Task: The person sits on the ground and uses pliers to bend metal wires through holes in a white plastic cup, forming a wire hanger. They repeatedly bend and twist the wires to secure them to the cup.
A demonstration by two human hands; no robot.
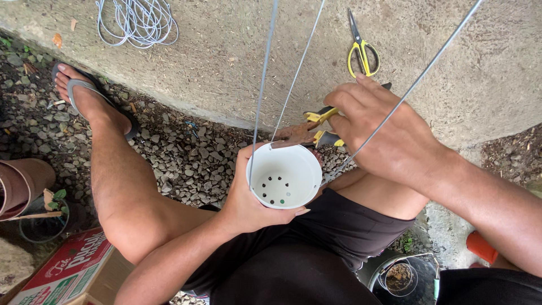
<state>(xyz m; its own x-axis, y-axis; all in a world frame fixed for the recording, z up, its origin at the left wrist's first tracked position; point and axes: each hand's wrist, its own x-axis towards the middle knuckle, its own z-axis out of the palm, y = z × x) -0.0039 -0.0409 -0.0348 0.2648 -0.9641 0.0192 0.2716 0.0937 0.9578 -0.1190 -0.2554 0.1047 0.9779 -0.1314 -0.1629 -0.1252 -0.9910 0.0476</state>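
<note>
At far left a wire coil (136,21) lay on the concrete (226,62) above a sandalled foot (84,93) on gravel (180,158); the left hand (248,197) was clamped around a white pot (284,176) over the lap, three wires (262,85) rising from it; the right hand (384,127) gripped pliers (313,127) at its rim; yellow scissors (361,48) lay beyond.

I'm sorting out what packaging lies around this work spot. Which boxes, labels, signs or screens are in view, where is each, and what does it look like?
Printed cardboard box: bottom left corner, on the ground beside the person's left knee; rectangular, red top with white lettering, a green and white panel, plain brown side, partly cut off by the picture's edge.
No signs, screens or separate labels show anywhere else.
</note>
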